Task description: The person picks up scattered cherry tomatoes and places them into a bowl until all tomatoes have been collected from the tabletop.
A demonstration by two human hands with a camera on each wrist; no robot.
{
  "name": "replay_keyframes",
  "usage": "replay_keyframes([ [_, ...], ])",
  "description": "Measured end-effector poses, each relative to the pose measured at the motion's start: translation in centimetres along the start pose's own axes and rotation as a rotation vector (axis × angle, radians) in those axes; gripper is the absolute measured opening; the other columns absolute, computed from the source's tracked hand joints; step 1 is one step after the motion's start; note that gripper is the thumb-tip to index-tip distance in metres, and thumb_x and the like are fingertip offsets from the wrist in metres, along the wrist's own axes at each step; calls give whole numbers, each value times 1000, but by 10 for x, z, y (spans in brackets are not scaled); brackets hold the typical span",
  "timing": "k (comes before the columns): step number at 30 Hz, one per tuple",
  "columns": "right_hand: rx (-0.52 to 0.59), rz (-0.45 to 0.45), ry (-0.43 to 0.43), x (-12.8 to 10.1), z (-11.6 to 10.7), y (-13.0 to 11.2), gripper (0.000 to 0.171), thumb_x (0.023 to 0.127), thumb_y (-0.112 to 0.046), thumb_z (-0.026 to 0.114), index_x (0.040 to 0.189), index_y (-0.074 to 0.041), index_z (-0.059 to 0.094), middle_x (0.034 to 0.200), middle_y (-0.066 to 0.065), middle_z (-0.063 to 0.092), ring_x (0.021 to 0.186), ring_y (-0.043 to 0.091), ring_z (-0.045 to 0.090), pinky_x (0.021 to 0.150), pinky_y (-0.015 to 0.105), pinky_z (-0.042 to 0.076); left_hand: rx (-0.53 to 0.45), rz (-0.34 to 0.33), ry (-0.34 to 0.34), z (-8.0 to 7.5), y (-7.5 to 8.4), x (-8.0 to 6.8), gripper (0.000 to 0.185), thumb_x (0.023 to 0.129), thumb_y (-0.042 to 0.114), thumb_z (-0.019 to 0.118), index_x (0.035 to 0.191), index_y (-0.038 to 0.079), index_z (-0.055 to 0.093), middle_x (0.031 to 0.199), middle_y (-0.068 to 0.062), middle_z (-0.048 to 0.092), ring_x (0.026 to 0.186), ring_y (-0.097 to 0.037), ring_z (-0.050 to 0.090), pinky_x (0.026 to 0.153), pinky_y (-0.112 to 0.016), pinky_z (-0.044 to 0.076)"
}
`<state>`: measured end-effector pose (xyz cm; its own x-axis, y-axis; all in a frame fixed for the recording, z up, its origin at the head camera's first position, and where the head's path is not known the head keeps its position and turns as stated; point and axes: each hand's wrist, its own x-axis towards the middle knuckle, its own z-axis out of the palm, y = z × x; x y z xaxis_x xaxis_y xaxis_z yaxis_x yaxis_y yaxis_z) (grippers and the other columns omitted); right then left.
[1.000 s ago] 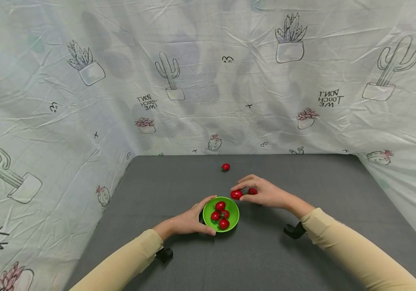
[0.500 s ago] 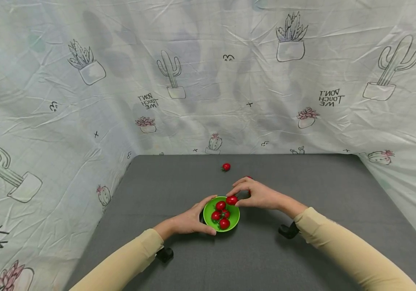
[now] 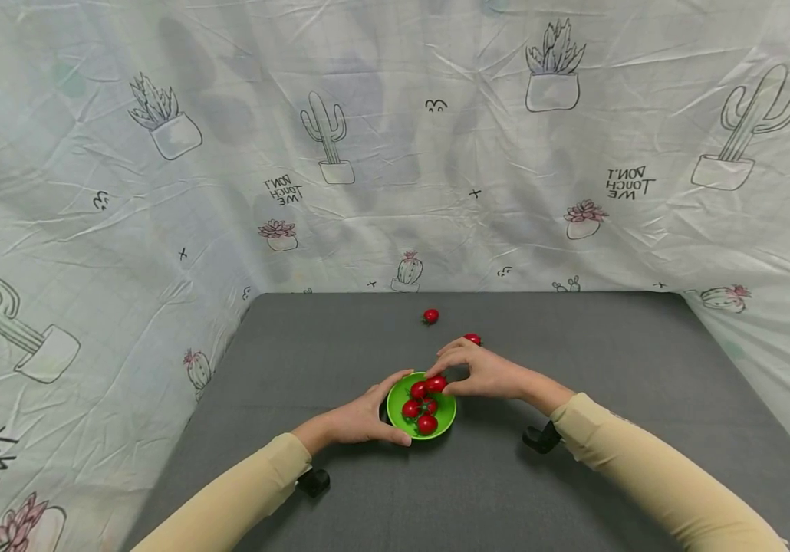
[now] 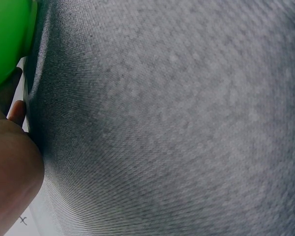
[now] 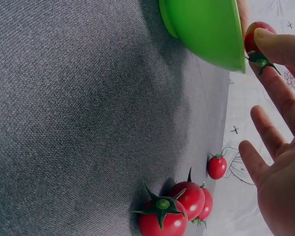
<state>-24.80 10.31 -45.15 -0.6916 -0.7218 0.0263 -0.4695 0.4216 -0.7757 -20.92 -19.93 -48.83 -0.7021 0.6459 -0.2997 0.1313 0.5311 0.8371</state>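
Tomato, red and green-capped, is pinched between thumb and finger of the right hand, over the far right of a green bowl. The left hand grasps the bowl's left side, well in from the grey surface's far edge. Four tomatoes lie inside; near that edge I see a lone tomato, and three clustered tomatoes beyond the right hand.

Nine tomatoes visible, one bowl, one table, two sleeves.
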Motion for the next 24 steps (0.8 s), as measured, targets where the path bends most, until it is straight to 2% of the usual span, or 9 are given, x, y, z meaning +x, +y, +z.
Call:
replay_keyframes([
  [6, -2, -17, 8, 0, -2, 0, 35, 91, -21, 80, 126, -22, 75, 123, -15, 66, 133, 24, 40, 104, 57, 39, -9, 4, -1, 0, 0, 1, 104, 83, 49, 84, 160, 50, 13, 163, -3, 21, 148, -27, 22, 113, -61, 26],
  [13, 9, 3, 38, -3, -8, -2, 34, 93, -23, 79, 126, -23, 75, 126, -15, 64, 133, 23, 40, 103, 59, 40, -2, 19, 4, -1, -2, 2, 106, 84, 48, 84, 161, 48, 11, 161, -4, 23, 147, -28, 23, 111, -61, 28],
  [24, 63, 62, 113, -17, -27, -3, 34, 95, -30, 77, 129, -28, 72, 140, 1, 54, 134, 23, 41, 105, 62, 38, -14, 16, 10, 0, -1, 2, 106, 83, 47, 85, 162, 45, 13, 160, -2, 25, 146, -27, 25, 112, -60, 27],
])
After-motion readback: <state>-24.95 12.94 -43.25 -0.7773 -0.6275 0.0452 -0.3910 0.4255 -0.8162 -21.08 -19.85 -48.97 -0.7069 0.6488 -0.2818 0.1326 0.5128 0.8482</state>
